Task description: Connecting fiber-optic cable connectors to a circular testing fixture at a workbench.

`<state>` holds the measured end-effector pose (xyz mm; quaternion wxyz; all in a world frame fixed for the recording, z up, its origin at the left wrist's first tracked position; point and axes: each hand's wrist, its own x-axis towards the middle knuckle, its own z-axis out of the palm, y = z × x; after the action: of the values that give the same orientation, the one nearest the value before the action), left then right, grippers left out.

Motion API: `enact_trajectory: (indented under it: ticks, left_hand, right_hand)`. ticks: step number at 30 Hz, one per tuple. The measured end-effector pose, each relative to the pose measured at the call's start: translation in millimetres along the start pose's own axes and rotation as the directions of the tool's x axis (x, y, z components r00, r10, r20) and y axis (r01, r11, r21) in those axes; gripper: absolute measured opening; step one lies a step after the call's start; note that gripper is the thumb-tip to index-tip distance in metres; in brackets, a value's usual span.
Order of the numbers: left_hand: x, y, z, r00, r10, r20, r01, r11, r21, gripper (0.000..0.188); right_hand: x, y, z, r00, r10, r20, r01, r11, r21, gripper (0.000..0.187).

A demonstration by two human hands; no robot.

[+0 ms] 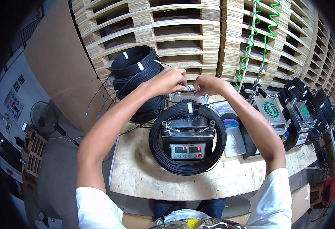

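Over the far side of a metal-topped bench machine (188, 152), my left hand (170, 81) is closed, its fingertips pinched on a small blue piece (187, 88). Facing it, my right hand (209, 84) is also closed, with a bit of blue at its fingertips; what exactly it grips is too small to make out. A short gap separates the two hands. Around the machine lies a coil of black cable (188, 168), bound with white tape (190, 107). On the machine's metal plate sits a ring of small dark-blue parts (188, 116). Red digits glow on its front panel.
A tall stack of black cable coils (137, 76) stands left, blue-tipped ends hanging beside it. Right are a clear tray (234, 143), two similar machines with green rings (271, 110), and more coils (322, 107). Wooden pallets (179, 30) rise behind; a green air hose (265, 42) hangs there.
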<state>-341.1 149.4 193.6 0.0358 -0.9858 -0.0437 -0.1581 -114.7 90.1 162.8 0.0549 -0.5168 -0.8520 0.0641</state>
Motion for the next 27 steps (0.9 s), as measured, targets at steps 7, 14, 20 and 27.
enact_trajectory:
  ticks: [7,14,20,27]
  left_hand:
    - [-53,91,-56,0.946,-0.246,-0.213,0.191,0.949,-0.250,0.019]
    - [-87,139,-36,0.753,-0.349,-0.558,0.118,0.906,-0.407,0.018]
    - [-88,162,-16,0.734,-0.345,-0.585,0.078,0.898,-0.432,0.016]
    - [-91,159,-14,0.737,-0.394,-0.550,0.118,0.876,-0.468,0.017]
  right_hand:
    - [-103,-86,-66,0.802,0.053,-0.595,-0.024,0.998,0.057,0.022]
    - [-135,-135,-19,0.726,0.133,-0.674,0.158,0.923,0.352,0.017]
    - [-137,-154,22,0.741,0.257,-0.620,0.238,0.764,0.600,0.012]
    - [-137,-154,24,0.731,0.276,-0.624,0.256,0.737,0.625,0.015]
